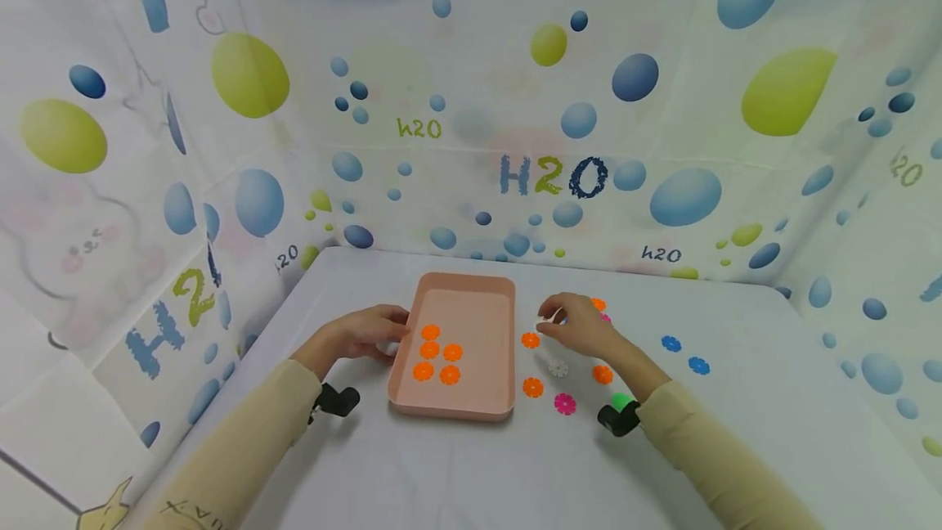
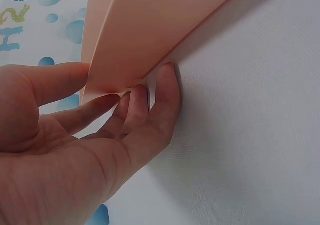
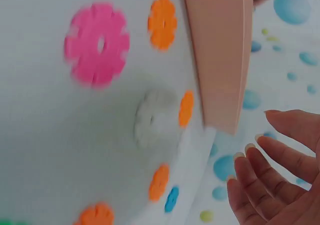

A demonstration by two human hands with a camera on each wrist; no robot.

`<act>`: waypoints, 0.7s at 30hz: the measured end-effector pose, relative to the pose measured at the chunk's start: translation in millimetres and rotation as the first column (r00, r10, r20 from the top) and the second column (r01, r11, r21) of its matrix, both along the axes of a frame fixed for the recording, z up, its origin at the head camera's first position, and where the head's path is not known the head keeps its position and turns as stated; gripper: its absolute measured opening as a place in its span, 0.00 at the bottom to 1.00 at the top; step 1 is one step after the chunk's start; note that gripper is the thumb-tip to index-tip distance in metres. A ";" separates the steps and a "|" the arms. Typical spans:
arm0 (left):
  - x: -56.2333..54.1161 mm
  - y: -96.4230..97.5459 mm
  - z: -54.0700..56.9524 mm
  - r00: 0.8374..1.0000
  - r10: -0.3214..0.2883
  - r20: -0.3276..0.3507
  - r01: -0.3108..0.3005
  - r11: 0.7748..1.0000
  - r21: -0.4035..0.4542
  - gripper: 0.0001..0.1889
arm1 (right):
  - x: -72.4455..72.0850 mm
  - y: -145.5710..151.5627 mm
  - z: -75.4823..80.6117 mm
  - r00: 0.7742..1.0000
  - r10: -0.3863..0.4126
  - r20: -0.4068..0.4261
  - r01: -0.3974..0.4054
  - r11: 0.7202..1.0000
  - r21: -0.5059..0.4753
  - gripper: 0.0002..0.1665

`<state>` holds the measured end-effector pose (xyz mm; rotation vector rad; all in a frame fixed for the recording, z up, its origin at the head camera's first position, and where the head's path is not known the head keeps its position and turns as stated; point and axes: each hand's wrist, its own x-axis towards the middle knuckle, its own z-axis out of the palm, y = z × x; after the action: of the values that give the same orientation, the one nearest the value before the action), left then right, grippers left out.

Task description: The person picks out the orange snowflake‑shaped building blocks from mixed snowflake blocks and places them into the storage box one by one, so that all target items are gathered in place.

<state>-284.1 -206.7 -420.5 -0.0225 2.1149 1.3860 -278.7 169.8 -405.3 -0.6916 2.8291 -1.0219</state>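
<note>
- Peach rect. tray [image 1: 478,301] is set on white-covered table [image 1: 456,464]; its L side is held by L hand [image 1: 364,332], w/ digits at rim & base edge (base contact shown only in L wrist view).
- Five orange flower discs [image 1: 450,375] in tray are shown by head view only; interior's hidden by walls in both wrist views.
- R hand [image 1: 581,325] is held over table, R of tray; thumb & fingers are seen apart in R wrist view, gap less clear in head view.
- White disc [image 1: 558,373], magenta disc [image 1: 564,404] & loose orange discs [image 1: 533,388] are scattered nearby.
- Two blue discs [image 1: 698,366] are seen farther R, head view.
</note>
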 end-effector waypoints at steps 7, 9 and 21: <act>0.5 0.3 0.0 1.000 0.004 0.008 -0.004 1.000 -0.004 0.31 | -17.8 41.4 -2.5 0.992 -0.123 0.004 0.123 0.992 0.035 0.18; 0.8 0.4 -0.1 1.000 0.004 0.011 -0.004 1.000 -0.003 0.31 | -22.7 51.8 -2.9 0.988 -0.153 0.017 0.152 0.987 0.041 0.19; -0.4 -0.5 1.5 1.000 -0.010 0.012 0.009 1.000 0.011 0.28 | -50.0 88.3 -13.5 0.937 -0.331 0.111 0.330 0.944 0.031 0.25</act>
<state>-284.5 -207.2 -419.0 -0.0166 2.0950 1.3879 -328.7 258.2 -418.9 -0.1470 2.9055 -1.0441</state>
